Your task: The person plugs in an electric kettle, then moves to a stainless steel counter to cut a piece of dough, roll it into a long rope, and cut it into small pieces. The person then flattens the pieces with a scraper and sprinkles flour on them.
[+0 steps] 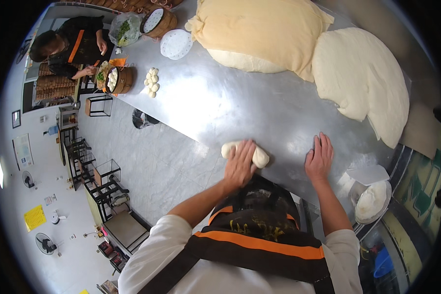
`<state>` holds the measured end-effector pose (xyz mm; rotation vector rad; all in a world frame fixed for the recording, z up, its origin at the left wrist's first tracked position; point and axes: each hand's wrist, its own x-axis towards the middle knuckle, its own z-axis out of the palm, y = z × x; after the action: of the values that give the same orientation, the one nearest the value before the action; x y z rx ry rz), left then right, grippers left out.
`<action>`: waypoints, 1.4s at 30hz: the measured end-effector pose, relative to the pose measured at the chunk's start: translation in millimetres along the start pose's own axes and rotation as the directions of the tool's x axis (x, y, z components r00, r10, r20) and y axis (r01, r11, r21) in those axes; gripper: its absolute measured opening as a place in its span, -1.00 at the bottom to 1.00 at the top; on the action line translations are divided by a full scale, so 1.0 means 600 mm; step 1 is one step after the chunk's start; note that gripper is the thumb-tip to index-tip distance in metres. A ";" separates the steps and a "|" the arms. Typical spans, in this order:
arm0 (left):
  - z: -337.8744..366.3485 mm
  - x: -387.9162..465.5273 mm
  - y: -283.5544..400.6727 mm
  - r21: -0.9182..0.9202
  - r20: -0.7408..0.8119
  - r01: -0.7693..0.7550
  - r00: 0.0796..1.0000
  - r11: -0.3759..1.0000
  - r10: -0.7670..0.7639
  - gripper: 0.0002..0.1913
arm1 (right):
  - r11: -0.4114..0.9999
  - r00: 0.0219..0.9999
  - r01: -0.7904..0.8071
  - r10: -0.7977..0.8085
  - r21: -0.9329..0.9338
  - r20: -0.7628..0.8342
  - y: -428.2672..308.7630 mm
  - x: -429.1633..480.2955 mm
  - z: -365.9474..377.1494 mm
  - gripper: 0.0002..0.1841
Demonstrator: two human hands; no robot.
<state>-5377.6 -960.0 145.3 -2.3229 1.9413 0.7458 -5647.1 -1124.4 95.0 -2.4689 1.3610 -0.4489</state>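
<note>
Near the front edge of the metal worktop [272,110], my left hand [241,160] lies across a short, thick roll of dough [260,157]. Its fingers reach over the middle, and both dough ends show on either side of the hand. My right hand [319,157] rests palm down on the bare metal to the right, fingers slightly apart, holding nothing. Beyond it a large mass of pale dough [360,81] spreads over the worktop. A second large mass [246,60] lies mostly under a cream cloth [261,29].
A bowl of flour [371,202] with a white scraper [369,174] stands at right. Small dough pieces [152,81] lie at far left, near a bamboo steamer [124,80] and perforated paper liners [176,44]. A co-worker [73,47] works at that end. A bin [141,118] stands below.
</note>
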 end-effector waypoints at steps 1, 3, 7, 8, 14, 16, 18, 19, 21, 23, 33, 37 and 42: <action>-0.006 0.033 -0.019 0.019 -0.079 0.020 0.997 1.000 -0.018 -0.19 | 1.000 1.000 0.009 -0.009 -0.020 0.028 0.001 -0.002 0.000 -0.45; -0.024 0.162 -0.069 0.037 -0.257 0.027 0.966 0.999 -0.017 -0.22 | 1.000 1.000 0.025 -0.025 -0.018 0.015 0.000 -0.004 0.002 -0.44; -0.068 0.363 -0.141 0.007 -0.575 0.118 0.813 0.993 -0.093 -0.32 | 0.997 0.997 0.071 -0.072 -0.018 -0.033 -0.004 -0.005 0.005 -0.43; -0.066 0.354 -0.137 0.067 -0.556 0.100 0.830 0.993 -0.046 -0.34 | 0.997 0.998 0.067 -0.067 -0.031 -0.004 -0.003 -0.004 0.005 -0.44; 0.006 0.008 -0.055 -0.048 -0.126 -0.148 0.982 0.988 0.141 -0.19 | 0.993 0.999 0.029 -0.026 0.115 -0.028 -0.023 -0.010 -0.011 -0.49; 0.019 -0.021 -0.053 0.037 -0.052 -0.110 0.992 0.993 0.112 -0.14 | 0.977 0.994 -0.012 0.035 0.214 -0.102 -0.059 -0.015 -0.015 -0.52; 0.013 0.050 -0.071 0.086 -0.169 -0.103 0.979 0.991 0.117 -0.17 | 0.950 0.996 0.038 -0.012 0.309 -0.085 -0.122 -0.013 -0.010 -0.55; 0.001 0.113 -0.085 0.049 -0.313 -0.132 0.939 0.990 0.141 -0.19 | 0.927 0.995 0.086 -0.062 0.365 -0.079 -0.159 -0.005 -0.003 -0.54; -0.025 0.254 -0.114 0.066 -0.378 -0.064 0.922 0.996 0.084 -0.22 | 0.871 0.986 0.167 -0.138 0.463 -0.096 -0.237 0.031 0.018 -0.53; -0.047 0.356 -0.128 0.056 -0.514 -0.014 0.857 0.998 0.041 -0.24 | 0.848 0.980 0.195 -0.184 0.492 -0.070 -0.306 0.088 0.047 -0.49; -0.036 0.074 -0.203 0.079 -0.116 -0.405 0.904 0.911 0.411 -0.29 | 0.948 0.986 0.165 -0.162 0.271 -0.033 -0.413 0.108 0.135 -0.29; -0.078 0.304 -0.273 0.145 -0.498 -0.344 0.785 0.927 0.369 -0.29 | 0.982 0.974 -0.166 0.150 -0.087 -0.167 -0.329 0.257 0.185 -0.36; -0.121 0.179 -0.322 0.066 -0.248 -0.508 0.825 0.859 0.508 -0.29 | 0.990 0.998 -0.064 0.061 -0.128 -0.022 -0.376 0.171 0.159 -0.35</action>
<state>-5160.7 -1038.3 115.8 -1.9861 2.7326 0.4680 -5384.4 -1086.6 110.2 -2.5210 1.5145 -0.3811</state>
